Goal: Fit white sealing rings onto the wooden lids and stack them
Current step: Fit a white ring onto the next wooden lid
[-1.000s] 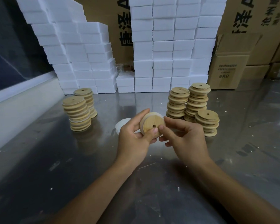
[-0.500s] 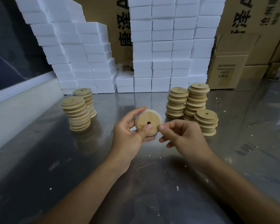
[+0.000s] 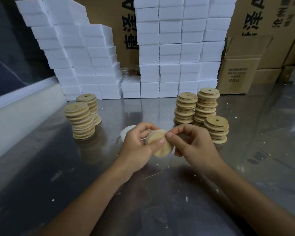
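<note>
Wooden lid [image 3: 161, 145] sits between my two hands above the middle of the table [image 3: 58, 167], tilted, its flat face toward me. My left hand [image 3: 138, 147] has a closed grip on it, thumb across the face and fingers curled behind. My right hand [image 3: 192, 142] pinches its upper rim between thumb and forefinger. A pale band shows along the lid's left rim; I cannot tell how far round it runs. The table is scuffed grey metal with white flecks. Along its far edge stand walls of white boxes [image 3: 174, 48], with brown cartons [image 3: 242, 72] behind and toward the far right corner. Two lid stacks [image 3: 79, 120] stand toward the left edge, three lid stacks [image 3: 201, 109] just beyond my right hand. A white ring pile [image 3: 126, 132] lies on the table, partly hidden behind my left hand.
</note>
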A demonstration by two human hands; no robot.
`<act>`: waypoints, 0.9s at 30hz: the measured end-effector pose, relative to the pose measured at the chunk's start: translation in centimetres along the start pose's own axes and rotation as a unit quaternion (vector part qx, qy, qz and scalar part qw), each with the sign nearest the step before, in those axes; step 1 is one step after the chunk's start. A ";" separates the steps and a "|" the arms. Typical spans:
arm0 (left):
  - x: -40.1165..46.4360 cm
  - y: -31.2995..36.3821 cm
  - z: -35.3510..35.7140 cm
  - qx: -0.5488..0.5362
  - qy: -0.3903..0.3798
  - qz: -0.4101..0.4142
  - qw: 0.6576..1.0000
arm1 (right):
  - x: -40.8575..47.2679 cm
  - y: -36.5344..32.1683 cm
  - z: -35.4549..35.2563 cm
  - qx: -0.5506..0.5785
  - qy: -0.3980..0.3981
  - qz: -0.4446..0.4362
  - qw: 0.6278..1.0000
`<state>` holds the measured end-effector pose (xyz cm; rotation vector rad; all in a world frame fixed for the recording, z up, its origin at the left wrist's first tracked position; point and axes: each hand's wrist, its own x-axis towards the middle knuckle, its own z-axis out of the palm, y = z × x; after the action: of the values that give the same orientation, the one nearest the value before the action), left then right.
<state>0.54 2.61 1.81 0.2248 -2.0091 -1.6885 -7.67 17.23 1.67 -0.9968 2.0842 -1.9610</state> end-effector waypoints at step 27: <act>0.0 0.8 0.2 -0.207 0.049 -0.142 0.967 | -0.2 -0.2 0.5 0.059 0.010 0.068 0.996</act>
<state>0.65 2.94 2.55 0.4542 -1.5622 -2.1819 -7.18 16.94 1.72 -0.7933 1.9641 -2.0063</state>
